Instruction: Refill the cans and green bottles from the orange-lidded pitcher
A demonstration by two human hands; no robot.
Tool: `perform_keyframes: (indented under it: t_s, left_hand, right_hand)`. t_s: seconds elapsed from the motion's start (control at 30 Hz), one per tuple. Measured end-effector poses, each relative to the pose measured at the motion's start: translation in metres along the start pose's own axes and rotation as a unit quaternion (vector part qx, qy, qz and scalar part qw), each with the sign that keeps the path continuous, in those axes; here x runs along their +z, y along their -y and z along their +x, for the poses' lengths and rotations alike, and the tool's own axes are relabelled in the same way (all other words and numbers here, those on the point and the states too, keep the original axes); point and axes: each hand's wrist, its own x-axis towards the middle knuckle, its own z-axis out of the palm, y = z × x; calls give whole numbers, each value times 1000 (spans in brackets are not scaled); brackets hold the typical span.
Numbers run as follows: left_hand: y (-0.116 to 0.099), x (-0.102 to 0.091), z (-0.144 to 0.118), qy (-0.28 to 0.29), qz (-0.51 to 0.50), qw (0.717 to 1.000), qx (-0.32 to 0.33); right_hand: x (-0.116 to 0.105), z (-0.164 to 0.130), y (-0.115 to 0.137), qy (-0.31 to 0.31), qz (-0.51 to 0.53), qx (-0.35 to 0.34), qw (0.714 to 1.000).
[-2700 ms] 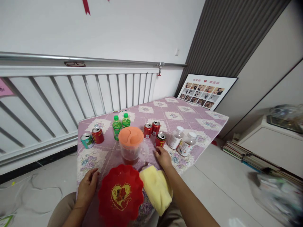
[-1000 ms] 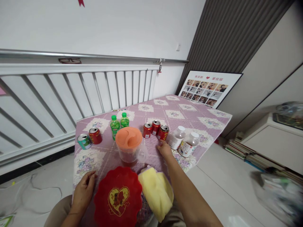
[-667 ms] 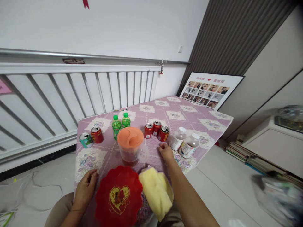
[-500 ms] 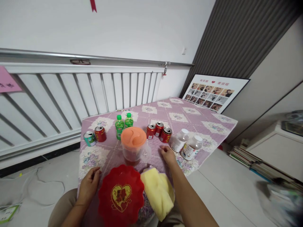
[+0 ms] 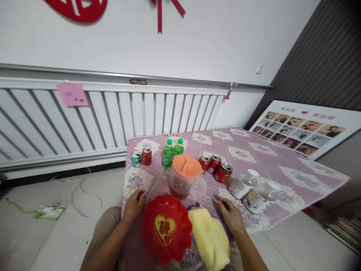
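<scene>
red dish [image 5: 166, 246], yellow cloth [image 5: 210, 239] between hands [image 5: 133, 207] [image 5: 231, 218]; dish nearer left.

Radiator [image 5: 183, 113], white, is standing against the wall [image 5: 203, 45], beyond the table's [image 5: 269, 163] left far edge. Note [image 5: 72, 95], pink, is hanging at its top edge. Pipe [image 5: 186, 80], metal, is running above; valve [image 5: 227, 95] is sitting near its right end. Cutout [image 5: 84, 18] and ribbons [image 5: 160, 19], red, are hanging higher up. Switch [image 5: 258, 69] is showing on the wall. Board [image 5: 270, 111], with photos, is leaning beyond the table's right far edge. Cable [image 5: 72, 195] and card [image 5: 55, 213], green-edged, are lying on the floor [image 5: 29, 233], left. Books [image 5: 344, 235], blurred, are lying stacked beyond the right corner.
</scene>
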Motion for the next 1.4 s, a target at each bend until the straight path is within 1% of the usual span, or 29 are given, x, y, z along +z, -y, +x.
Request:
perform_keyframes:
  t_s: [0.1,0.17,0.27,0.37,0.47,0.57,0.7,0.83,0.97,1.1,1.27,1.4]
  left_hand:
    - [0,0,1,-8,-5,1000,7]
    - [-2,0,4,-12,-2,1000,11]
    - [-11,-3,17,-12,14,999,26]
    - [-27,-8,47,-10,52,997,55]
    - [-48,-13,89,-14,112,990,88]
    - [-70,-17,130,-14,184,977,109]
    - [-88,-17,168,-10,278,956,97]
    - [-93,-12,193,4,342,937,65]
    - [-93,-5,207,30,381,923,45]
    - [-94,-1,210,46,401,914,40]
    - [-96,1,203,34,402,914,53]
    - [-105,-1,192,26,385,920,70]
  right_hand:
    - [-7,-8,-5,-25,-14,8,1000]
    - [-8,-11,-8,-38,-21,13,999]
    - [-5,-12,-11,-51,-30,18,998]
    - [-2,-11,-12,-57,-43,26,997]
    - [-2,-9,-13,-51,-67,27,996]
    - [-2,-7,-14,-40,-84,14,996]
    - [-1,-6,-17,-37,-96,-7,995]
    - [0,-7,-17,-31,-108,-10,994]
    - [1,-9,-16,-33,-113,-15,993]
    - [2,-10,-17,-35,-112,-17,993]
    - [2,-10,-18,-33,-110,-19,993]
    - [3,-10,-15,-36,-110,-31,993]
